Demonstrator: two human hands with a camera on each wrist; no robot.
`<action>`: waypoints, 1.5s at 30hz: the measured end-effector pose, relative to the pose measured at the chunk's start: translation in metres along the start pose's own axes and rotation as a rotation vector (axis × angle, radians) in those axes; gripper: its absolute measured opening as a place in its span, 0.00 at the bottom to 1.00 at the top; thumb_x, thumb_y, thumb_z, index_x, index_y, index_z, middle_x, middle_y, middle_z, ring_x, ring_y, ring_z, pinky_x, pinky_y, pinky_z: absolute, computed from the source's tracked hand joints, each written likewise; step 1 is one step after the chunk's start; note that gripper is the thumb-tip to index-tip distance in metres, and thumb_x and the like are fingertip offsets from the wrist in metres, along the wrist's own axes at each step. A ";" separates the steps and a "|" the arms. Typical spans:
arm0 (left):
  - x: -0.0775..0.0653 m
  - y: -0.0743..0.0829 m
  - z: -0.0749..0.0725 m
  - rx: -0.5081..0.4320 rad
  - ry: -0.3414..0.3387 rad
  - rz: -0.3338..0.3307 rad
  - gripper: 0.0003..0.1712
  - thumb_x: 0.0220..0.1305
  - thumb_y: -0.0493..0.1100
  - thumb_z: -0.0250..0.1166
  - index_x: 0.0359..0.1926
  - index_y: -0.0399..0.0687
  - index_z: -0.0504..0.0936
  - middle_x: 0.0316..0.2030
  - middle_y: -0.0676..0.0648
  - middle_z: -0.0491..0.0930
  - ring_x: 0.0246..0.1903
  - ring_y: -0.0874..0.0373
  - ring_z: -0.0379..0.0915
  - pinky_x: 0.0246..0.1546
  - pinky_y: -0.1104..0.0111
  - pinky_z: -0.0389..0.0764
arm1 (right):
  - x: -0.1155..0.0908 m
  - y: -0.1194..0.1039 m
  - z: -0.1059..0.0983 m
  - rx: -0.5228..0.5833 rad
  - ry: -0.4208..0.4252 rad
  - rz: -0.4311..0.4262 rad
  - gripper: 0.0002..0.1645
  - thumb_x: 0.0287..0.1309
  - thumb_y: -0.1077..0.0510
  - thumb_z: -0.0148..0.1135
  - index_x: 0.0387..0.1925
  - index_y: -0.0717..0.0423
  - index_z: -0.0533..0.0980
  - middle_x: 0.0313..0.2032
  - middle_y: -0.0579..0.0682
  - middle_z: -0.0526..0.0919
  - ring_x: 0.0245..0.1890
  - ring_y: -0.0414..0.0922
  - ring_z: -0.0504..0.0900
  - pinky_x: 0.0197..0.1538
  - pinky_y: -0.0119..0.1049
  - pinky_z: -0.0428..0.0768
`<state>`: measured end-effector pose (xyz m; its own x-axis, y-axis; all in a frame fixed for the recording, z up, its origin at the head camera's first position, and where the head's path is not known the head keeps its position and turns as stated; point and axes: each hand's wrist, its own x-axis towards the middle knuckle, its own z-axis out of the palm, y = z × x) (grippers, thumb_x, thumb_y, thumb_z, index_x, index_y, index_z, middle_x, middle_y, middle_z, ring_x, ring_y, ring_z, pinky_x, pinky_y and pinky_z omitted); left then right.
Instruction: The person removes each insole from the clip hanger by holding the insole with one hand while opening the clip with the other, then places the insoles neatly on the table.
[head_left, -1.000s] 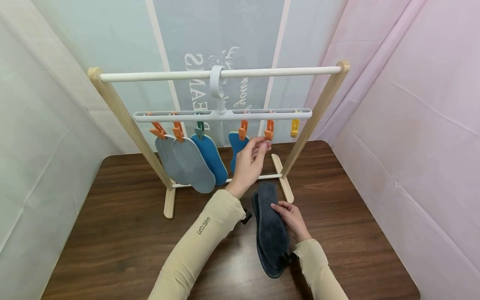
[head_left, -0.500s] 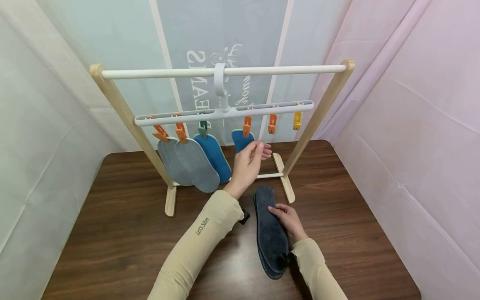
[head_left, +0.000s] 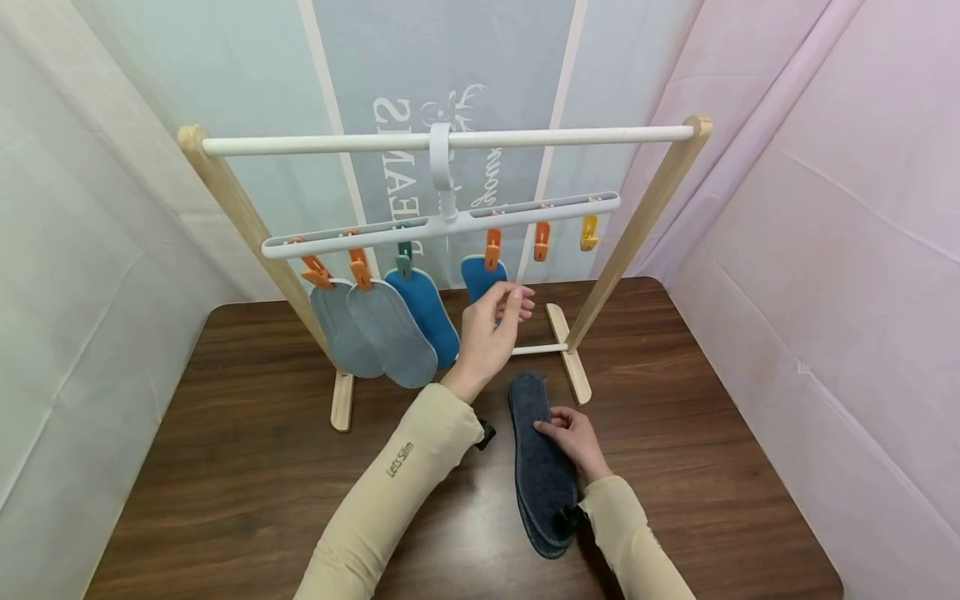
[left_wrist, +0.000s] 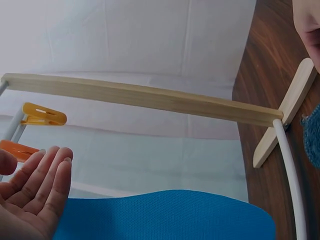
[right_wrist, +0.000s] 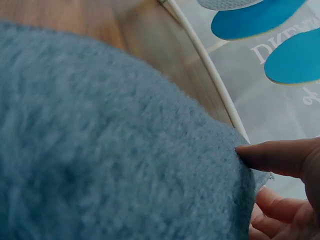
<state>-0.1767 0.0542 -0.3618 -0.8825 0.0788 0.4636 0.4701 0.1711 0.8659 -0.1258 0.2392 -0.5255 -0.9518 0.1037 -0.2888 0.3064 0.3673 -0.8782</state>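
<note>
My left hand (head_left: 491,329) is raised in front of the hanging blue insole (head_left: 482,273), fingers loosely bent and holding nothing. Above its fingertips in the head view hangs an orange clothespin (head_left: 542,242) with no insole in it. The left wrist view shows the fingers near that orange clothespin (left_wrist: 17,150), beside the blue insole (left_wrist: 165,220). Lower down, my right hand (head_left: 581,442) pinches the edge of a pair of dark fuzzy insoles (head_left: 538,467), stacked one on the other. In the right wrist view the fuzzy insole (right_wrist: 110,140) covers much of the frame, the thumb on its edge.
A white clip hanger (head_left: 375,237) hangs from a wooden rack (head_left: 660,200). Two grey insoles (head_left: 393,333) and another blue insole (head_left: 427,312) hang at its left. A yellow clothespin (head_left: 589,233) hangs at the right end. Below is a brown wooden table (head_left: 225,467).
My left hand has drawn down and away from the orange clothespin. The hanger has swung, its right end now higher. The dark insoles lie more closely aligned in my right hand.
</note>
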 end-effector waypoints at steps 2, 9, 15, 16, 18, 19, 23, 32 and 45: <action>0.000 0.000 -0.001 0.005 0.013 0.004 0.17 0.76 0.44 0.47 0.47 0.39 0.79 0.38 0.42 0.83 0.38 0.53 0.81 0.40 0.71 0.81 | 0.000 0.000 0.000 -0.093 0.029 -0.034 0.19 0.53 0.60 0.69 0.45 0.67 0.79 0.28 0.51 0.84 0.25 0.37 0.77 0.32 0.30 0.76; -0.005 -0.005 -0.002 -0.009 0.055 -0.018 0.16 0.76 0.43 0.47 0.48 0.39 0.79 0.37 0.41 0.82 0.37 0.52 0.81 0.39 0.70 0.81 | -0.002 0.002 0.001 -0.318 0.104 -0.095 0.21 0.50 0.57 0.71 0.45 0.63 0.79 0.29 0.50 0.82 0.26 0.38 0.75 0.33 0.32 0.74; -0.004 -0.005 -0.005 -0.031 0.082 -0.007 0.16 0.75 0.43 0.47 0.49 0.37 0.77 0.37 0.40 0.82 0.36 0.51 0.82 0.40 0.71 0.81 | -0.002 0.003 0.004 -0.362 0.149 -0.141 0.23 0.48 0.56 0.72 0.45 0.62 0.78 0.28 0.49 0.82 0.26 0.38 0.77 0.33 0.33 0.75; -0.003 -0.005 -0.005 -0.030 0.085 -0.008 0.16 0.75 0.43 0.48 0.49 0.37 0.77 0.37 0.40 0.82 0.36 0.51 0.82 0.40 0.71 0.81 | -0.002 0.003 0.004 -0.365 0.156 -0.147 0.23 0.48 0.56 0.72 0.46 0.62 0.78 0.28 0.49 0.82 0.25 0.38 0.77 0.33 0.33 0.76; -0.003 -0.005 -0.006 -0.030 0.089 -0.013 0.15 0.75 0.42 0.48 0.49 0.37 0.77 0.37 0.40 0.82 0.36 0.51 0.82 0.40 0.71 0.81 | -0.002 0.002 0.005 -0.369 0.169 -0.157 0.24 0.47 0.56 0.72 0.47 0.62 0.78 0.28 0.49 0.83 0.25 0.38 0.77 0.33 0.33 0.76; -0.003 -0.004 -0.007 -0.029 0.091 -0.019 0.15 0.75 0.42 0.49 0.49 0.37 0.77 0.37 0.41 0.82 0.36 0.52 0.82 0.40 0.71 0.81 | -0.002 0.003 0.006 -0.372 0.174 -0.162 0.24 0.47 0.56 0.73 0.47 0.62 0.78 0.28 0.50 0.83 0.25 0.38 0.78 0.33 0.33 0.76; -0.004 -0.004 -0.008 -0.024 0.096 -0.027 0.14 0.74 0.40 0.49 0.50 0.38 0.77 0.38 0.41 0.82 0.36 0.51 0.82 0.41 0.70 0.81 | -0.002 0.002 0.007 -0.374 0.182 -0.180 0.24 0.47 0.57 0.72 0.47 0.62 0.77 0.30 0.51 0.83 0.27 0.39 0.78 0.34 0.34 0.75; -0.005 -0.004 -0.010 -0.021 0.123 -0.021 0.13 0.73 0.39 0.50 0.50 0.37 0.77 0.38 0.42 0.82 0.37 0.52 0.81 0.40 0.69 0.80 | 0.000 -0.002 0.004 -0.395 0.140 -0.217 0.26 0.51 0.59 0.70 0.51 0.65 0.75 0.36 0.56 0.82 0.34 0.48 0.81 0.40 0.44 0.79; -0.006 -0.001 -0.013 -0.013 0.230 0.026 0.12 0.72 0.37 0.51 0.46 0.35 0.78 0.39 0.40 0.82 0.39 0.51 0.81 0.40 0.62 0.81 | 0.008 -0.050 0.005 -0.051 0.056 -0.267 0.28 0.62 0.62 0.60 0.62 0.68 0.66 0.59 0.69 0.71 0.60 0.63 0.71 0.61 0.53 0.72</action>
<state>-0.1722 0.0403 -0.3631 -0.8452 -0.1433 0.5149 0.4938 0.1590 0.8549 -0.1487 0.2166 -0.4855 -0.9985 0.0475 -0.0264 0.0445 0.4348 -0.8994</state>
